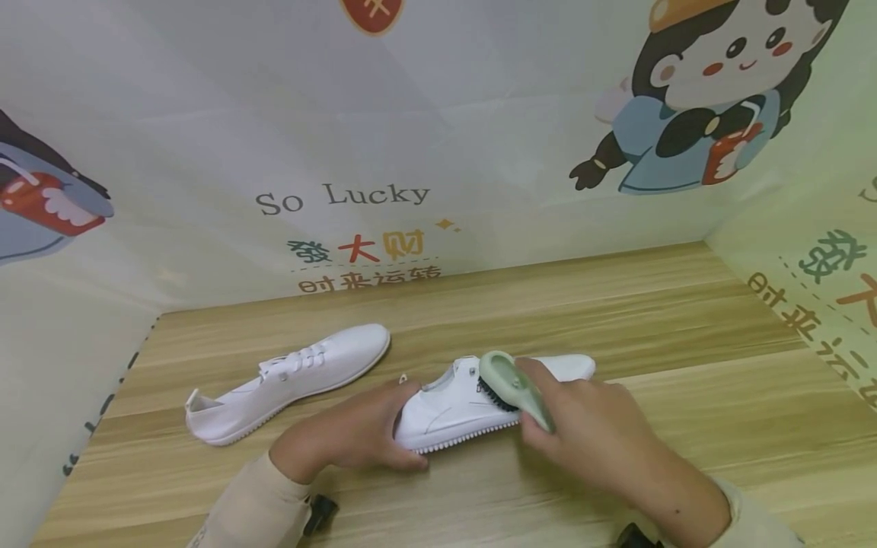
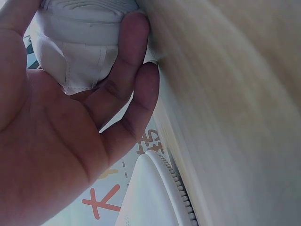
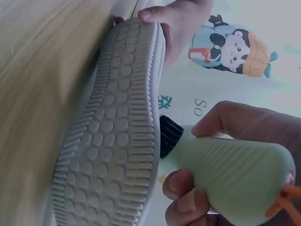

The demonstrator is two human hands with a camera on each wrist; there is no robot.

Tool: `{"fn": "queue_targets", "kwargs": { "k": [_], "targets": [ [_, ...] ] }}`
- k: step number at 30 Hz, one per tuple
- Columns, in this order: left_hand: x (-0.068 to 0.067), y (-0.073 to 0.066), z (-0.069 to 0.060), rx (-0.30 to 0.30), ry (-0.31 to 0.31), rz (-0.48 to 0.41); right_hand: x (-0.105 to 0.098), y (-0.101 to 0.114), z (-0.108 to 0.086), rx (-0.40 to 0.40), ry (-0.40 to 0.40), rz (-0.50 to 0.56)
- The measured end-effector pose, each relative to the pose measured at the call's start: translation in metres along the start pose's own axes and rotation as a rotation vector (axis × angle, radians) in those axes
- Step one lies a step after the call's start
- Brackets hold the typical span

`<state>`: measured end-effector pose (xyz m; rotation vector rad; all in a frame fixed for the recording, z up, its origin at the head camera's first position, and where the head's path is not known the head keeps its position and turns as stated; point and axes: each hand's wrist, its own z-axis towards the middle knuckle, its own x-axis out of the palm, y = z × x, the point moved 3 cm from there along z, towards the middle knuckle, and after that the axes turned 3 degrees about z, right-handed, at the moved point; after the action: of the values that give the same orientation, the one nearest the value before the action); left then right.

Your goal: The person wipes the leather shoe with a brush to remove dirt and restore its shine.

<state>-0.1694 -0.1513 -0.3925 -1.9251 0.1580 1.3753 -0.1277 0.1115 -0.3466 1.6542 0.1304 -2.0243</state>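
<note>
My left hand (image 1: 366, 428) grips a white lace-up shoe (image 1: 441, 411) by its heel, thumb on the near side. In the left wrist view, curled fingers (image 2: 129, 82) wrap the heel. The shoe is tipped; its studded sole (image 3: 110, 136) faces the right wrist camera. My right hand (image 1: 596, 426) holds a pale green shoe brush (image 1: 503, 373) by the handle. Black bristles (image 3: 170, 136) touch the side of the shoe's upper near the laces. An orange cord (image 3: 284, 202) hangs from the handle's end.
A second white shoe (image 1: 294, 380) stands on the wood-grain table (image 1: 685, 327) to the left, toe pointing back right. Printed cloth walls (image 1: 507, 221) enclose the table at the back and both sides.
</note>
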Motion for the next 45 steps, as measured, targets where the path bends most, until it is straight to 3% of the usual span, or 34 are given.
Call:
{"fn": "queue_targets", "kwargs": {
  "k": [8,15,21,28,34,45],
  "targets": [
    [0.0,0.001,0.001,-0.016,0.001,-0.001,0.0,0.001,0.0,0.002,0.033,0.014],
    [0.0,-0.001,0.0,-0.007,0.005,-0.02,0.013,0.012,-0.002,-0.095,0.051,0.078],
    [0.0,0.0,0.0,-0.01,0.007,-0.024,0.017,0.016,-0.004,-0.215,0.011,0.087],
    [0.0,0.002,0.001,-0.003,0.004,-0.01,0.013,0.011,-0.003,-0.123,0.02,0.054],
    [0.001,0.002,0.001,0.006,0.001,-0.008,0.01,0.006,-0.003,-0.104,0.036,0.052],
    [0.0,0.003,0.001,-0.021,0.001,-0.007,0.003,-0.004,0.0,0.014,0.09,0.074]
  ]
}}
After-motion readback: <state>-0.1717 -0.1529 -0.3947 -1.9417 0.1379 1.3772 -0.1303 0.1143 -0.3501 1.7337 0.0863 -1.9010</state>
